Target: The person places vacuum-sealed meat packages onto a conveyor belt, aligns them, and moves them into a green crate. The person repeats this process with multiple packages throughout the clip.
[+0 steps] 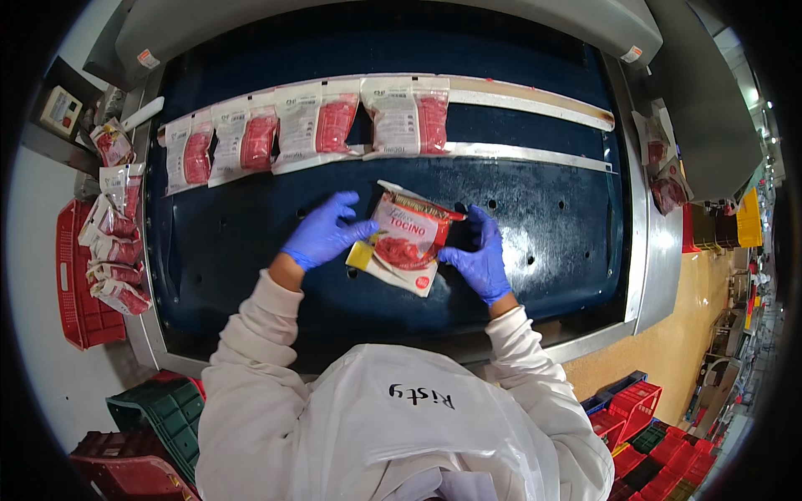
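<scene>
In front of me, over the dark blue machine bed, is a white-and-red meat pouch (408,242) with a picture of red meat on its front. It lies tilted between my two gloved hands. My left hand (326,230) is open, its fingers apart, one fingertip at the pouch's left edge. My right hand (483,260) grips the right edge, its thumb over the front; the finger undersides are hidden. Beyond, several filled pouches lie side by side with printed backs up, the rightmost pouch (405,117) resting across a pale sealing bar (535,152).
The machine's metal rim (639,250) surrounds the bed, and a grey lid (393,18) spans the far side. More pouches (117,242) lie along the left edge, beside a red crate (73,280). At right are two pouches (666,184). Stacked crates (163,413) stand near left.
</scene>
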Demonstrator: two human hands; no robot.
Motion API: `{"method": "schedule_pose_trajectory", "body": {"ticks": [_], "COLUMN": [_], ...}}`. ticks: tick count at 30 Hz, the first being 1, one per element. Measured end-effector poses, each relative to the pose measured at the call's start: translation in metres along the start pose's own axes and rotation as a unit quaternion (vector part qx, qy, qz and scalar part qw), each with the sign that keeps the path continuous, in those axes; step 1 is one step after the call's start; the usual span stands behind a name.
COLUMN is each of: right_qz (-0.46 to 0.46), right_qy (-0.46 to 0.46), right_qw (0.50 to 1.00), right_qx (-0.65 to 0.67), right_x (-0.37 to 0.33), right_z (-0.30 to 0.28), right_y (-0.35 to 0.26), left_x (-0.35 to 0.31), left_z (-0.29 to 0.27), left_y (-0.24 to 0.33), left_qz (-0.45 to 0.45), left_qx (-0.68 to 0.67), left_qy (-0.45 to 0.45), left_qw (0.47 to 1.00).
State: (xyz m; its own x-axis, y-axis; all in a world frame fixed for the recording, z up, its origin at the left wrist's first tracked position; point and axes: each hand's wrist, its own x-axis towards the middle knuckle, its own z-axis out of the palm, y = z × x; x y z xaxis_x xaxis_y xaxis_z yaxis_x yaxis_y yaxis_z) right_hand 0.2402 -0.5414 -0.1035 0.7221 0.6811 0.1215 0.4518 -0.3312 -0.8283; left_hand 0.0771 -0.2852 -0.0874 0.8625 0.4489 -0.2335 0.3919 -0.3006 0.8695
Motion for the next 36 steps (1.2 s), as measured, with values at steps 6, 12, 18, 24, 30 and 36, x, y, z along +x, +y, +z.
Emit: {"method": "schedule_pose_trajectory", "body": {"ticks": [6, 12, 18, 24, 30, 36], "right_qz": [0.261, 0.054, -0.254, -0.149, -0.071, -0.002], "right_qy": [-0.115, -0.02, 0.142, 0.028, -0.098, -0.045], "right_qw": [0.928, 0.982, 0.938, 0.926, 0.909, 0.899], "right_qx": [0.239, 0.182, 0.186, 0.347, 0.398, 0.435], "right_x": [0.047, 0.04, 0.031, 0.048, 0.029, -0.011], "right_z": [0.005, -0.068, -0.19, -0.186, -0.193, -0.127], "right_y": [-0.023, -0.111, -0.204, -0.159, -0.077, 0.064], "left_x": [0.035, 0.023, -0.011, -0.032, -0.007, 0.001], "left_z": [0.047, 0.033, -0.022, 0.057, 0.118, 0.227], "left_y": [-0.01, 0.104, 0.247, 0.275, 0.192, 0.166], "left_qz": [0.0, 0.222, 0.52, 0.356, 0.2, 0.14], "left_qx": [-0.122, -0.225, -0.181, -0.412, -0.394, -0.284], "left_qy": [-0.045, -0.036, 0.074, -0.091, -0.178, 0.101], "left_qw": [0.991, 0.948, 0.832, 0.834, 0.879, 0.943]}}
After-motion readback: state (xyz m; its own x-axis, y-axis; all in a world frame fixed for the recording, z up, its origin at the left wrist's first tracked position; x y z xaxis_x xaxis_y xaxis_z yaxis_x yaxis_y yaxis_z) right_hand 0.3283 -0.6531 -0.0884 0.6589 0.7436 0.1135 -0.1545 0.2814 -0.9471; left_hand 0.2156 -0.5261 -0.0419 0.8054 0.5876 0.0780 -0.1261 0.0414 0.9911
